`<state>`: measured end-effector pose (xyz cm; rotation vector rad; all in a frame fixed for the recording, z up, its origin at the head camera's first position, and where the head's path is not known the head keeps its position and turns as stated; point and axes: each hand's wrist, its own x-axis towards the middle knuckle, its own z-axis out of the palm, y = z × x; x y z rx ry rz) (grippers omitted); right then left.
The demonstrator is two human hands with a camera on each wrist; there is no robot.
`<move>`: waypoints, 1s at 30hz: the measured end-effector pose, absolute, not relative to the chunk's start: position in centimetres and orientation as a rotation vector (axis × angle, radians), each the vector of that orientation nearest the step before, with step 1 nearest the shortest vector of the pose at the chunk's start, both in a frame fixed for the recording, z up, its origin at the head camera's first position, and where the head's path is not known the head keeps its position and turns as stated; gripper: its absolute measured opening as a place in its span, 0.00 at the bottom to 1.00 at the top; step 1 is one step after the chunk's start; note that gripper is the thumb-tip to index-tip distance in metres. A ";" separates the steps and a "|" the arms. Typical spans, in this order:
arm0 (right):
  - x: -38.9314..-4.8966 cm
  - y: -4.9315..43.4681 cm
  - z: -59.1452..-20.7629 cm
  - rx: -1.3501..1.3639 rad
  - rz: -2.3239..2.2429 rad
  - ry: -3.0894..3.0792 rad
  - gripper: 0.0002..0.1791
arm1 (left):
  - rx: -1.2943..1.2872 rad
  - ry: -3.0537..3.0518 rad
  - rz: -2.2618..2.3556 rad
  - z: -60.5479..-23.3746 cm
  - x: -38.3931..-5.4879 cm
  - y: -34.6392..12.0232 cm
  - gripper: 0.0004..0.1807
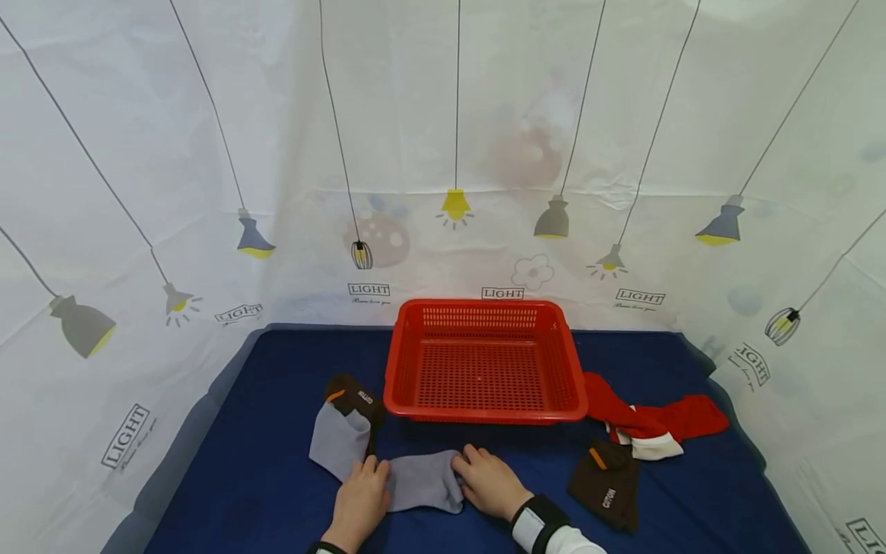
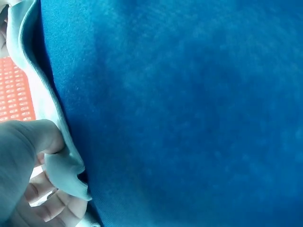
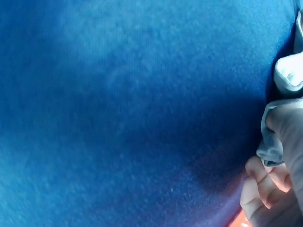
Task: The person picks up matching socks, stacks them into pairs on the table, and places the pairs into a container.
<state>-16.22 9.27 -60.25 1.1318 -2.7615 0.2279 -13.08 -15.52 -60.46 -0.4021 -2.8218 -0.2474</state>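
A light grey sock (image 1: 424,478) lies on the dark blue cloth between the two hands. My left hand (image 1: 360,498) pinches its left end; in the left wrist view the thumb presses on the grey fabric (image 2: 62,172) with the fingers beneath. At the other end, my right hand (image 1: 494,485) grips the folded edge between thumb and fingers, and the right wrist view shows that fabric (image 3: 271,144) bunched there. A second grey sock (image 1: 338,438) rests partly over a brown sock (image 1: 360,396), just beyond the left hand.
A red plastic basket (image 1: 477,415) stands behind the hands. To its right are red socks with white parts (image 1: 664,419) and a folded brown sock (image 1: 609,492) marked COTTON. White sheeting printed with lamps (image 1: 443,100) surrounds the blue cloth (image 1: 263,431).
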 end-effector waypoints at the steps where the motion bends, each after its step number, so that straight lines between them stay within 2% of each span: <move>1: -16.1 9.3 -60.3 1.135 0.233 -2.762 0.13 | -0.404 -2.839 -0.248 -60.5 -13.1 -15.5 0.15; 13: -16.0 10.7 -60.1 1.123 0.343 -2.782 0.12 | -0.392 -2.920 -0.302 -60.1 -13.1 -15.2 0.13; 22: -15.9 12.9 -59.4 1.086 0.318 -2.791 0.10 | -0.508 -2.800 -0.305 -59.9 -13.5 -14.3 0.15; 30: -14.9 15.4 -59.7 1.006 0.367 -2.826 0.08 | -0.558 -2.868 -0.345 -60.2 -13.8 -12.6 0.12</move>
